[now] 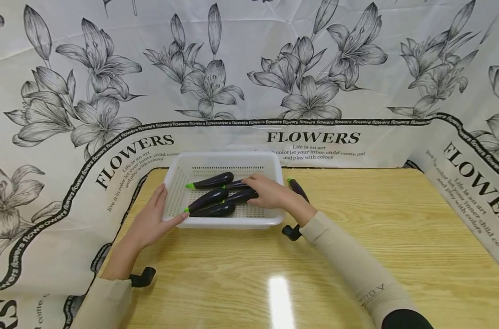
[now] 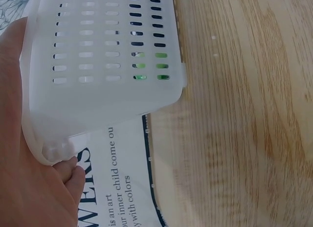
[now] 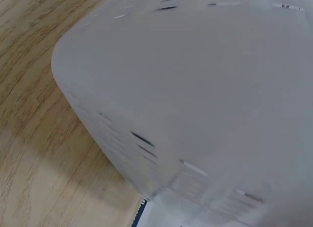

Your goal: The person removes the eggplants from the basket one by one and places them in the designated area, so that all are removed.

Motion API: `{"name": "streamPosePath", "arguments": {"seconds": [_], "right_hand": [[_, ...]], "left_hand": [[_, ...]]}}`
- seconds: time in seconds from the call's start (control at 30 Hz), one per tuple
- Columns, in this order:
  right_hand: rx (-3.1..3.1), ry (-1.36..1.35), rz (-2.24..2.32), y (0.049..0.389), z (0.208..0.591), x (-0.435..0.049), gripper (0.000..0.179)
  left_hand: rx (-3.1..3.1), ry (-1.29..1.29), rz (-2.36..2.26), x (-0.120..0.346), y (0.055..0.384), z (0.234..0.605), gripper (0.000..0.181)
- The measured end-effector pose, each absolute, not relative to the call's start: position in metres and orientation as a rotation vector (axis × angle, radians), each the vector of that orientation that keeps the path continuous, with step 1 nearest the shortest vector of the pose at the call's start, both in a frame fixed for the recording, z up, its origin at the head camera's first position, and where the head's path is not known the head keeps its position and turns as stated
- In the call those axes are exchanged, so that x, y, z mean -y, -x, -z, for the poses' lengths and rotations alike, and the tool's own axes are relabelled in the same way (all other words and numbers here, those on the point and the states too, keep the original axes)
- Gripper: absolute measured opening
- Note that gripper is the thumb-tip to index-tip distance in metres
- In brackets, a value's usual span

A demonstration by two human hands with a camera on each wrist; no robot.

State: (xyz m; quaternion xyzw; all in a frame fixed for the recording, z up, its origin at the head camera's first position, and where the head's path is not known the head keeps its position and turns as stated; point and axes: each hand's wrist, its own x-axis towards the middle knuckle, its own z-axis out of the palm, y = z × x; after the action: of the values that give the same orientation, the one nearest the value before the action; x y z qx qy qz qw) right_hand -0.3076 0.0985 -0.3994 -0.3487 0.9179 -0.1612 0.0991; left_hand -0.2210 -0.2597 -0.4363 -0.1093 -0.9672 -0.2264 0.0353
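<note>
On the yellow wood-grain table (image 1: 216, 269), the left hand (image 1: 152, 221) pinches the near-left corner of a white perforated plastic basket (image 1: 233, 222). Inside lie five glossy dark-purple eggplants (image 1: 209, 199); the right hand (image 1: 268, 191) reaches onto the right-hand pair, its grip impossible to tell.

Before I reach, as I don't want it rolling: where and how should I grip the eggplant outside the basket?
Grip the eggplant across its dark body, just behind the green cap, probably from above and the right, away from the basket. It lies slanting, cap end away, so a grip could straddle its rounded sides; the right forearm hides its near end.
</note>
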Motion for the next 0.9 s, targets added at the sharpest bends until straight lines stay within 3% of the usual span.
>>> {"name": "streamPosePath", "arguments": {"seconds": [0.47,0.9], "right_hand": [[-2.776,0.934,0.010,0.305,0.408,-0.084,0.054],[-2.789,0.915,-0.086,0.304,0.409,-0.079,0.049]], "left_hand": [[2.962,0.333,0.682,0.262,0.224,0.442,0.109],[2.957,0.333,0.680,0.262,0.222,0.440,0.109]]}}
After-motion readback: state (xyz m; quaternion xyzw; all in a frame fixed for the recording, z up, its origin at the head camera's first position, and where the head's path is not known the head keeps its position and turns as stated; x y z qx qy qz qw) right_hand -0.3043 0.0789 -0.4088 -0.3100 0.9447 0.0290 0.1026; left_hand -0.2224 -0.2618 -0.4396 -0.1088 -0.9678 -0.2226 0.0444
